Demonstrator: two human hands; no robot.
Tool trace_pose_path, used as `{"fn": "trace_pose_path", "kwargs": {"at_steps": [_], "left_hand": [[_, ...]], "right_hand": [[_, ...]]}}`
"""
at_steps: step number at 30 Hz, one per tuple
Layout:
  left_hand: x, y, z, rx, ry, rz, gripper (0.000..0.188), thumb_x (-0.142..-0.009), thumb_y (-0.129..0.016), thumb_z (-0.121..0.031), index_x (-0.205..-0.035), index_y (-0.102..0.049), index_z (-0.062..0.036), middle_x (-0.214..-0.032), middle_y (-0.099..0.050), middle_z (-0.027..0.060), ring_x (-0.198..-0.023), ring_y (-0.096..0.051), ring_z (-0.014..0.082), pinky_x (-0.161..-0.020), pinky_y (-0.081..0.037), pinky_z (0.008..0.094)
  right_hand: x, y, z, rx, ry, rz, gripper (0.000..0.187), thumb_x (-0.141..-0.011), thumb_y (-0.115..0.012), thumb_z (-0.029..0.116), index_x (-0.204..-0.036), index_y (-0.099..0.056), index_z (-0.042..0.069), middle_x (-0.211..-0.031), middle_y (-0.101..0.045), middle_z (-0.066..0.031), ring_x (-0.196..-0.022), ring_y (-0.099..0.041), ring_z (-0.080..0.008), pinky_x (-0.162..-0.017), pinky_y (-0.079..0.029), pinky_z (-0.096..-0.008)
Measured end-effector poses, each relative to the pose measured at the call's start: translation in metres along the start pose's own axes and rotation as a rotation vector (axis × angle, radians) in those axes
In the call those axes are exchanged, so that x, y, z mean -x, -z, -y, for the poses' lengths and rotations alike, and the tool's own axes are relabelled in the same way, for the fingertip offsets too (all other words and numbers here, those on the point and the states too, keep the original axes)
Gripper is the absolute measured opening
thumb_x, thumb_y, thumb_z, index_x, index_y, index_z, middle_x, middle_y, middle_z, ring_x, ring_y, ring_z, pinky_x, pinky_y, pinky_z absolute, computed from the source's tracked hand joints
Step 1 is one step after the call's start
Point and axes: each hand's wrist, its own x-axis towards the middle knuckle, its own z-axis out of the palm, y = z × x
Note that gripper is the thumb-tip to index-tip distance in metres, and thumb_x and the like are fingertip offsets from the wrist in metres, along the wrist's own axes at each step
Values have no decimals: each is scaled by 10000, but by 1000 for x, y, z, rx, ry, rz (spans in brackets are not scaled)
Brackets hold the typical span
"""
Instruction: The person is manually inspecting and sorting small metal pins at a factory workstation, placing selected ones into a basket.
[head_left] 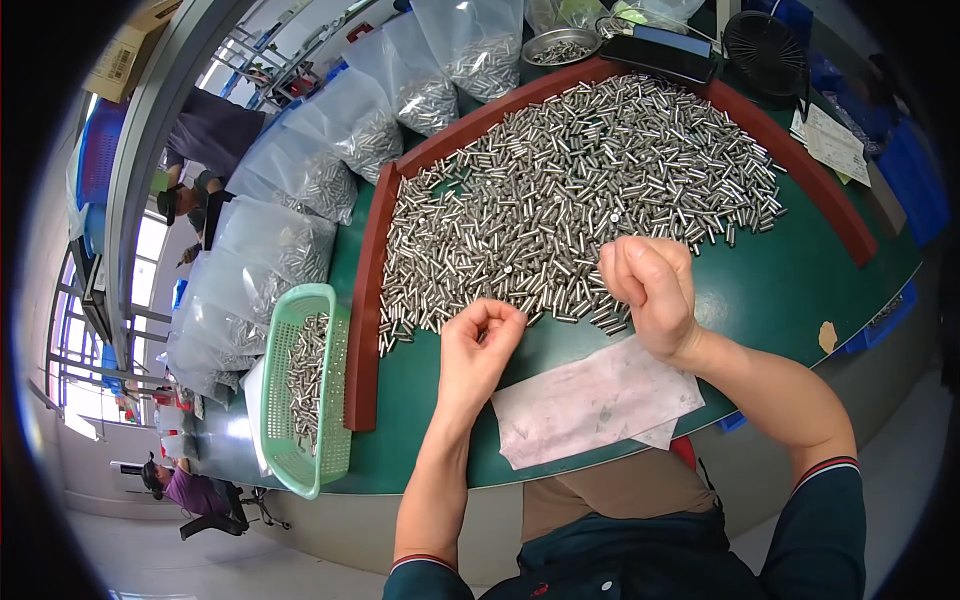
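Note:
A wide heap of small metal pins (560, 190) covers the green tabletop in front of me. At the heap's near edge, my left hand (478, 350) is closed, thumb and fingertips pinched together. Further right, my right hand (652, 298) is raised over the near side of the heap, its fingers curled into a loose fist. Whatever either hand may hold is hidden by the fingers. Between my forearms lies a stained, pale pink cloth (600, 402), close to the table's front edge.
Dark red wooden bars (368, 310) frame the heap. Left stands a green plastic basket (334, 400) partly filled with pins; bags of pins (370, 140) line up behind. A phone (658, 54), metal bowl (561, 47) and black fan (765, 52) sit at the back. Other people work at far left.

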Motion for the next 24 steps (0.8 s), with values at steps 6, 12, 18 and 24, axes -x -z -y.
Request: {"fn": "trace_pose_path", "kwargs": {"at_steps": [6, 12, 18, 24], "left_hand": [[6, -13, 4, -563, -297, -78, 104, -674, -646, -55, -754, -599, -7, -497, -441, 64, -424, -431, 177, -439, -369, 299], [5, -7, 1, -182, -78, 81, 86, -757, -591, -76, -803, -587, -3, -578, -530, -5, -476, -424, 63, -435, -326, 228], [-1, 6, 8, 582, 216, 291, 117, -851, -510, -81, -950, -530, -23, -750, -575, 42, -489, -338, 15, -437, -253, 159], [-3, 4, 5, 649, 242, 333, 126, -872, -472, -91, -945, -533, -8, -756, -569, 70, -464, -294, 23, -424, -238, 166]], "right_hand": [[-1, -2, 2, -6, -3, 1, 385, -848, -333, 168, -477, -279, 78, -443, -285, -5, -436, -249, -86, -430, -211, -242], [0, 1, 2, -15, -7, -11, 391, -853, -331, 174, -477, -280, 77, -445, -283, -3, -440, -250, -87, -432, -210, -243], [-1, -1, 1, -22, -8, -20, 394, -855, -332, 180, -477, -280, 78, -443, -282, -1, -438, -247, -86, -429, -207, -243], [-1, 0, 3, -26, 1, -24, 396, -856, -334, 181, -477, -281, 79, -439, -288, 0, -434, -249, -83, -422, -203, -240]]}}
